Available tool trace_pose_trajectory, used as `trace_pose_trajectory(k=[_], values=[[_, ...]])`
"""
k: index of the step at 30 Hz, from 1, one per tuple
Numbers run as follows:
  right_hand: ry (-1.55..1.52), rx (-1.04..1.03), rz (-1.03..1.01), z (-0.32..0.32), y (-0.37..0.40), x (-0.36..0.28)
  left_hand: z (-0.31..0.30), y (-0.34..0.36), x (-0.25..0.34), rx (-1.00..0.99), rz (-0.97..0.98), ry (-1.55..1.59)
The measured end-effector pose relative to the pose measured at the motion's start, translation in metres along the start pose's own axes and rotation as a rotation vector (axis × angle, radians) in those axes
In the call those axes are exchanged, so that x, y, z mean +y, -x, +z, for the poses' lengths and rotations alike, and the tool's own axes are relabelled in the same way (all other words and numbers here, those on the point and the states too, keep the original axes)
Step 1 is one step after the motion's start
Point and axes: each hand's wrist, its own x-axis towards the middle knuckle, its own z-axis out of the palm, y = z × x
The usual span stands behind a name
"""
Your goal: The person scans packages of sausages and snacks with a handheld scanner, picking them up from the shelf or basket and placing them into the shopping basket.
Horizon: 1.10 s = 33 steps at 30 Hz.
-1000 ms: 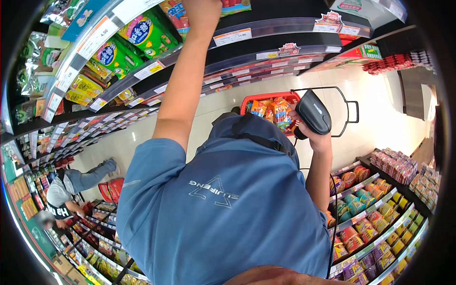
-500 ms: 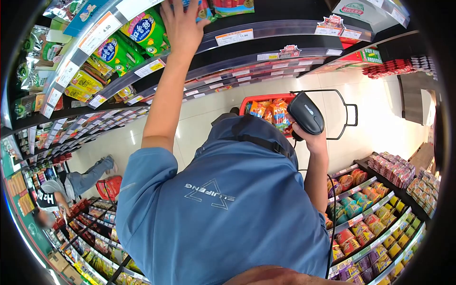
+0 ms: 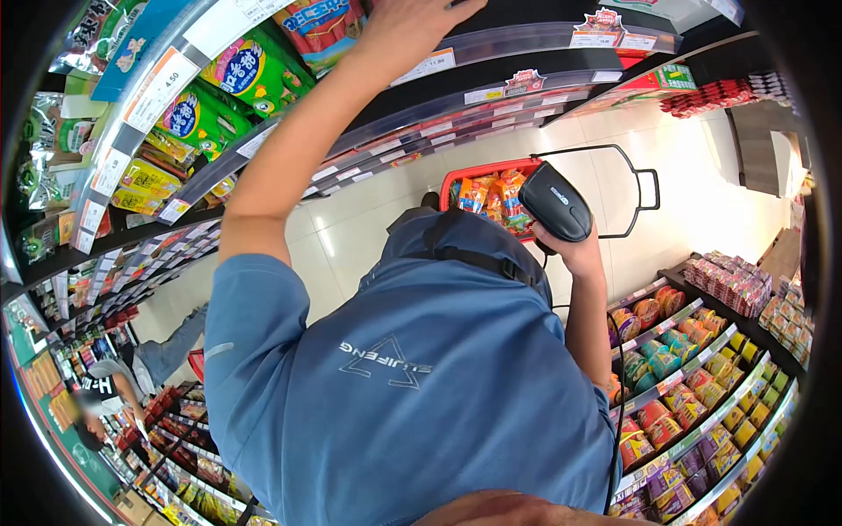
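Observation:
My left hand [image 3: 410, 21] is raised to the upper shelf, fingers spread over the shelf edge by a white price tag [image 3: 432, 63], holding nothing. A red and blue snack packet [image 3: 321, 26] hangs just left of it, with green snack packets [image 3: 250, 70] further left. My right hand [image 3: 581, 254] grips a black handheld barcode scanner [image 3: 554, 202] in front of my blue shirt, its cable running down along my forearm. Just behind the scanner is a red shopping basket [image 3: 459, 175] with several orange snack packets inside.
Shelves of packaged snacks line both sides of the aisle, with cup noodles [image 3: 675, 386] at lower right. The basket's black handle [image 3: 643, 188] stands over the pale tiled floor [image 3: 702, 193]. Another person [image 3: 110, 390] crouches at the shelves at lower left.
My left hand has slid right along the upper shelf, from the green packets to the price tag. The scanner in my right hand stays at about the same place.

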Motion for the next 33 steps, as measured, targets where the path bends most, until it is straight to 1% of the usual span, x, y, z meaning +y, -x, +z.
trace_pose_trajectory(k=[1, 3, 4, 5, 7, 9, 10, 14, 17, 18, 19, 21, 23, 24, 25, 27, 29, 30, 31, 32, 33], values=[[-0.002, 0.007, 0.001, 0.003, 0.000, -0.002, 0.003, -0.004, -0.005, 0.002, 0.006, 0.004], [0.005, 0.043, 0.012, 0.009, 0.000, -0.002, 0.012, -0.013, -0.013, -0.165, 0.010, 0.009], [-0.002, 0.057, 0.015, 0.011, 0.001, 0.000, 0.014, -0.011, -0.017, -0.157, -0.046, 0.113], [-0.011, 0.067, -0.001, 0.013, 0.002, 0.003, 0.016, -0.010, -0.019, -0.212, -0.081, 0.144], [-0.031, 0.093, -0.016, 0.016, 0.004, 0.008, 0.015, -0.004, -0.022, -0.200, -0.050, 0.114], [0.061, 0.109, 0.024, 0.019, 0.008, 0.013, 0.016, 0.001, -0.026, -0.203, -0.068, 0.126], [0.050, 0.123, 0.029, 0.021, 0.010, 0.015, 0.017, 0.004, -0.027, -0.176, -0.050, 0.079], [0.000, 0.171, 0.032, 0.031, 0.014, 0.021, 0.012, 0.006, -0.028, -0.184, -0.021, -0.009], [-0.005, 0.219, 0.046, 0.037, 0.017, 0.026, -0.001, 0.001, -0.020, -0.226, -0.029, 0.091], [-0.003, 0.223, 0.034, 0.037, 0.019, 0.032, -0.006, -0.001, -0.016, -0.168, 0.001, 0.157], [-0.002, 0.232, 0.030, 0.038, 0.024, 0.039, -0.019, -0.007, -0.007, -0.091, 0.115, 0.117], [-0.029, 0.288, 0.106, 0.037, 0.036, 0.055, -0.031, -0.012, 0.029, 0.161, 0.235, 0.222], [0.008, 0.447, 0.142, 0.038, 0.051, 0.062, 0.003, 0.011, 0.060, 0.271, 0.243, 0.699], [-0.002, 0.487, 0.193, 0.038, 0.061, 0.072, 0.011, 0.021, 0.089, 0.224, 0.239, 0.904], [-0.032, 0.541, 0.226, 0.036, 0.069, 0.082, 0.023, 0.036, 0.118, 0.143, 0.244, 1.027], [-0.071, 0.606, 0.298, 0.037, 0.095, 0.102, 0.054, 0.068, 0.179, -0.150, 0.262, 1.234], [-0.148, 0.658, 0.420, 0.033, 0.116, 0.125, 0.104, 0.119, 0.232, -0.421, 0.293, 1.290], [-0.161, 0.651, 0.521, 0.030, 0.124, 0.134, 0.127, 0.147, 0.254, -0.576, 0.303, 1.300], [-0.126, 0.673, 0.563, 0.030, 0.127, 0.136, 0.146, 0.172, 0.272, -0.725, 0.284, 1.307], [-0.128, 0.663, 0.556, 0.027, 0.133, 0.148, 0.167, 0.194, 0.290, -0.871, 0.266, 1.307], [-0.132, 0.648, 0.553, 0.026, 0.140, 0.164, 0.195, 0.220, 0.307, -1.070, 0.182, 1.276]])
